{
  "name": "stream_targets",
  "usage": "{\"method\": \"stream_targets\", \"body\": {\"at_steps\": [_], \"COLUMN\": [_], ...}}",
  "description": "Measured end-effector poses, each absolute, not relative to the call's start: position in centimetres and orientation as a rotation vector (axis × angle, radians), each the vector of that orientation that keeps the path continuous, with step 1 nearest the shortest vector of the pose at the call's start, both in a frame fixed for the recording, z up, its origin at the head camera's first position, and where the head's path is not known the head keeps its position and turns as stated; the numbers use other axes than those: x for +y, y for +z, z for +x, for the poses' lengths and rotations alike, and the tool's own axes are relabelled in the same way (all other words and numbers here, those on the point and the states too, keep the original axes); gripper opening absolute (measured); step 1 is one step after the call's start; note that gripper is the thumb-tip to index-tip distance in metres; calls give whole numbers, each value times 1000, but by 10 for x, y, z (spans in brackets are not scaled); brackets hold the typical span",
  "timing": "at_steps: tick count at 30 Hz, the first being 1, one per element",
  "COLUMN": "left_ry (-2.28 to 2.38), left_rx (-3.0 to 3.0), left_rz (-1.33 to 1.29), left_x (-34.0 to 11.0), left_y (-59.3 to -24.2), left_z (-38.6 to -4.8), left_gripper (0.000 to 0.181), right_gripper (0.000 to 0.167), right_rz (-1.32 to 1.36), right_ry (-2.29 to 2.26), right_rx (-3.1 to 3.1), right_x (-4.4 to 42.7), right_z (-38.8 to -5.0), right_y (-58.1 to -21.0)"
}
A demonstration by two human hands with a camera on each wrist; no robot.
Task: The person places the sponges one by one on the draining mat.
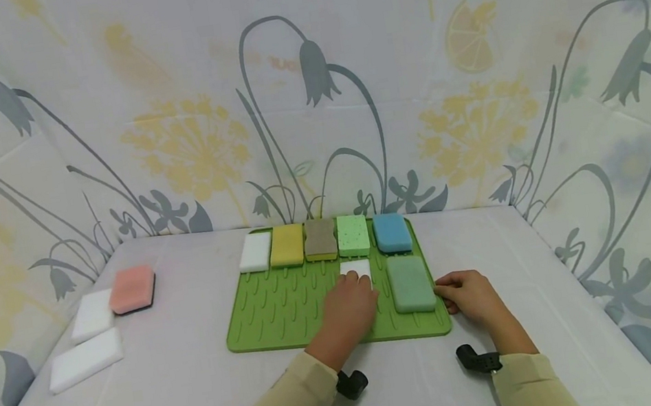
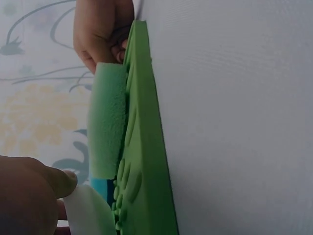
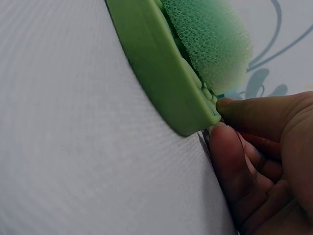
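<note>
A green ridged mat (image 1: 272, 311) lies on the white table. My left hand (image 1: 346, 307) holds a white sponge (image 1: 355, 267) by its sides over the middle of the mat; in the left wrist view the thumb presses the edge of that white sponge (image 2: 90, 213). To its right lies a pale green sponge (image 1: 411, 284), porous in the right wrist view. My right hand (image 1: 470, 297) pinches the mat's right edge between thumb and finger, close beside the green sponge, as the right wrist view shows with the hand (image 3: 274, 152) at the mat's corner.
Along the mat's back edge stand a white sponge (image 1: 255, 252), a yellow one (image 1: 286, 245), a brown one (image 1: 320, 239), a speckled light green one (image 1: 352, 235) and a blue one (image 1: 392, 232). Left on the table: a pink sponge (image 1: 132, 289) and white blocks (image 1: 85, 360). A patterned curtain (image 1: 318, 148) rises behind.
</note>
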State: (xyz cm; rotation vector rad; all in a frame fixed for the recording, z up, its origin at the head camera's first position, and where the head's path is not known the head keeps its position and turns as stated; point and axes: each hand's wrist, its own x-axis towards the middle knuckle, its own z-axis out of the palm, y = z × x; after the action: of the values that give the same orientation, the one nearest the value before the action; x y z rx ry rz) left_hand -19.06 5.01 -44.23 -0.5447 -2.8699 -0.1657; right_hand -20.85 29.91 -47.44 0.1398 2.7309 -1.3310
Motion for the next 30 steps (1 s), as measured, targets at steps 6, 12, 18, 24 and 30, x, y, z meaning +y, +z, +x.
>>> {"method": "stream_targets", "body": {"at_steps": [6, 12, 18, 24, 30], "left_ry": [-111, -103, -118, -125, -205], "left_rx": [-2898, -2931, -2958, -2974, -2921], "left_rz": [-506, -488, -486, -520, -592], "left_x": [59, 63, 64, 59, 48], "left_y": [-450, -451, -450, -451, -453], "left_z": [-193, -193, -193, -193, -191], "left_gripper": [32, 35, 39, 45, 48], "right_gripper": [31, 31, 32, 33, 33], "right_rz": [128, 104, 73, 86, 87], "right_ry": [-1322, -1302, -1291, -1301, -1290], "right_rx": [2738, 2749, 2761, 2745, 2750], "right_x": [298, 298, 300, 301, 302], "right_z": [-209, -210, -210, -210, -209], "right_y": [-474, -473, -474, -476, -475]}}
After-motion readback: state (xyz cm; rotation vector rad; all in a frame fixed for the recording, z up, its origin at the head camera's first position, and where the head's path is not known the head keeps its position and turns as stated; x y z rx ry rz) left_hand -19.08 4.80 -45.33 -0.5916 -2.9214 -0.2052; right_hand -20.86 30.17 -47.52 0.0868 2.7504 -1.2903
